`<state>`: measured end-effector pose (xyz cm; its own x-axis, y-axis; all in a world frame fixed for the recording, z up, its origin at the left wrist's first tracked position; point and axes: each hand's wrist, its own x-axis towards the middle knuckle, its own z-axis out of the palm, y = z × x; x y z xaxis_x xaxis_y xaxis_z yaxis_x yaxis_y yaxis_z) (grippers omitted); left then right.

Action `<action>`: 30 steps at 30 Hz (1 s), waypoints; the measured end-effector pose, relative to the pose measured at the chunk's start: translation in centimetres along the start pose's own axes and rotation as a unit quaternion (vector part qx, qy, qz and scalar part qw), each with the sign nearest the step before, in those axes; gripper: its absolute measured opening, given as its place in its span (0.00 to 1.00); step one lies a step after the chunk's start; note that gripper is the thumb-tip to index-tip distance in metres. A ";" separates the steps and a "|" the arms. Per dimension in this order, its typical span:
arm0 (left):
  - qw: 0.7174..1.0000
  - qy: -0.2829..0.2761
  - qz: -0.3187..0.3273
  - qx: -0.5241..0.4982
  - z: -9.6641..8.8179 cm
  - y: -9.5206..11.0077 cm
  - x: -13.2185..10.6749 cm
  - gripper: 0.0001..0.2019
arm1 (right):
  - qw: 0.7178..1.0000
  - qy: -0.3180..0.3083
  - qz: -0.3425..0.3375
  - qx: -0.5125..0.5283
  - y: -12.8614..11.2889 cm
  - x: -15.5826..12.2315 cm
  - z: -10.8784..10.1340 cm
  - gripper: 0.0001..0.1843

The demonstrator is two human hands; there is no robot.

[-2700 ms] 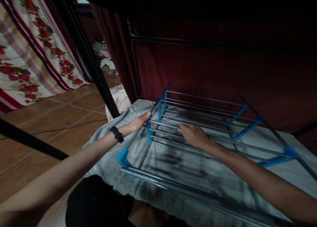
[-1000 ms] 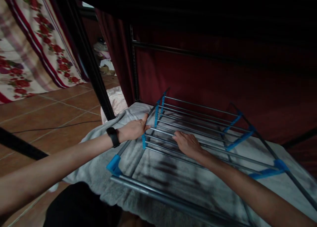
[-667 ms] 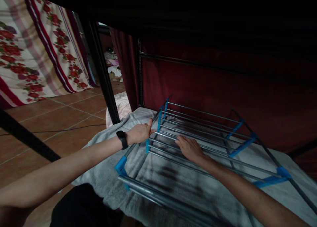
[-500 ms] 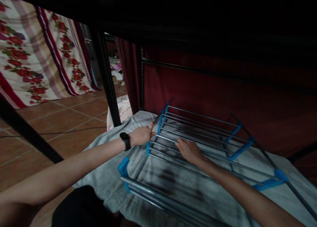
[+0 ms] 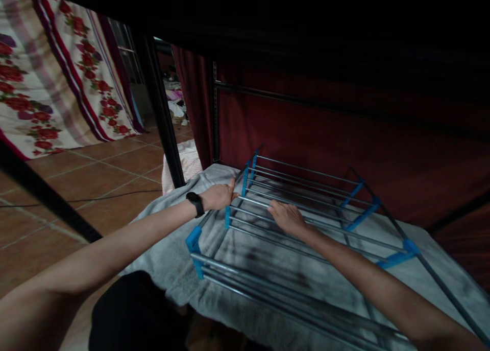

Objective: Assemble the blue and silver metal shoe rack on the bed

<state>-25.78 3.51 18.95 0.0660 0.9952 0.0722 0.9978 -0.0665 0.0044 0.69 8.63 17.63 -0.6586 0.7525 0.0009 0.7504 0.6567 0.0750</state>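
A shoe rack of thin metal rods (image 5: pixel 245 288) with blue plastic brackets (image 5: pixel 194 244) lies on the grey blanket (image 5: pixel 163 238). My left hand (image 5: pixel 220 195), with a black watch on its wrist, is closed at the rack's left side, where a rod meets the side tube. Its thumb points up along the tube, and the bracket there is mostly hidden by the hand. My right hand (image 5: pixel 286 217) has its fingers curled over the same metal rod, a little further right. The forearm crosses above the nearer rods.
Black metal posts (image 5: pixel 163 106) and a dark overhead frame surround the bed. A maroon curtain (image 5: pixel 306 131) hangs behind the rack. At the left, a floral cloth (image 5: pixel 76 70) hangs over the tiled floor (image 5: pixel 111 169), where a dark cable (image 5: pixel 95 200) runs.
The view has shifted slightly, so the rack appears a little higher and further left at its right end. Both hands keep their places on the rack.
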 end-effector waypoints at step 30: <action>0.641 0.276 -0.234 -0.677 7.8 3.2 -19.1 0.30 | 0.963 0.253 -0.029 0.091 -7.5 -19.9 3.4 0.16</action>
<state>-23.73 -15.16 9.77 -0.6240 0.7766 0.0870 -0.0393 -0.1424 0.9890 8.38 -11.09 13.62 -0.6076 0.6241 0.4912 0.6790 0.7291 -0.0865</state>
